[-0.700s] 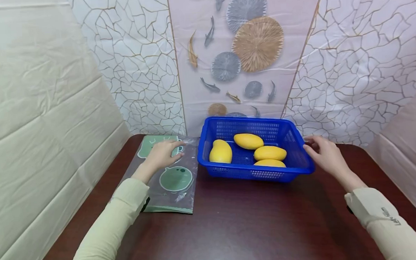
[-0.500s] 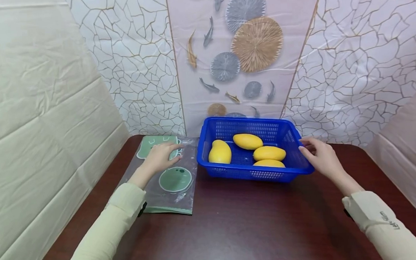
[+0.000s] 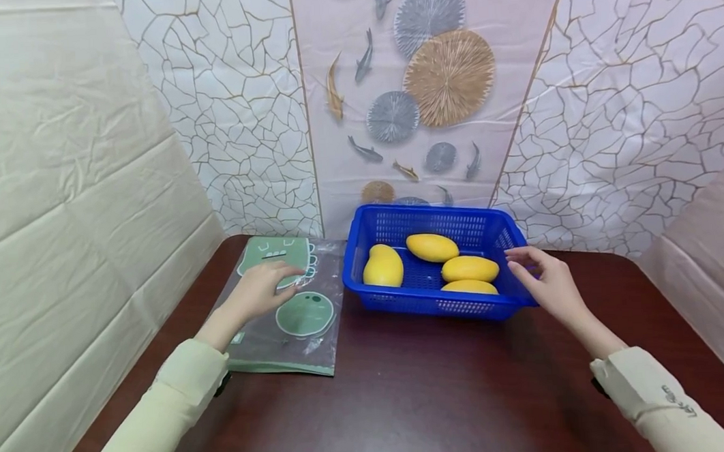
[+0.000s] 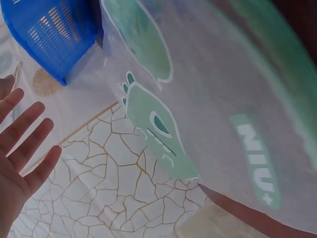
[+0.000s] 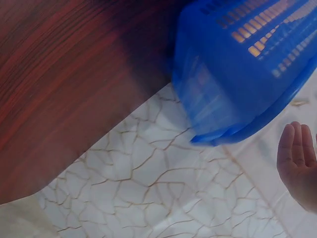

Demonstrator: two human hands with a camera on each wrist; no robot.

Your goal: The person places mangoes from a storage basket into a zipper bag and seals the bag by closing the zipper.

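A blue plastic basket (image 3: 415, 302) with slotted walls stands at the back of the table. Several yellow mangoes (image 3: 470, 269) lie in it, one mango (image 3: 383, 266) apart at the left. My right hand (image 3: 552, 283) hovers over the basket's right rim with loosely bent fingers and holds nothing. Left of the basket lies a flat, translucent plastic bag (image 3: 264, 347) with green cartoon prints. Over this bag is my left hand (image 3: 256, 293), fingers spread and nothing held. The left wrist view shows the left hand's fingers (image 4: 29, 134) spread apart, clear of the bag.
The dark red-brown wooden table (image 3: 396, 402) has rounded back corners. A patterned cloth (image 3: 258, 122) hangs behind it. Pale cloth (image 3: 79, 220) walls in the left side, and another pale cloth (image 3: 706, 235) the right.
My left hand has drawn back toward me and left, uncovering more of the bag's print. My right hand has shifted left, from beside the basket's right rim to over it.
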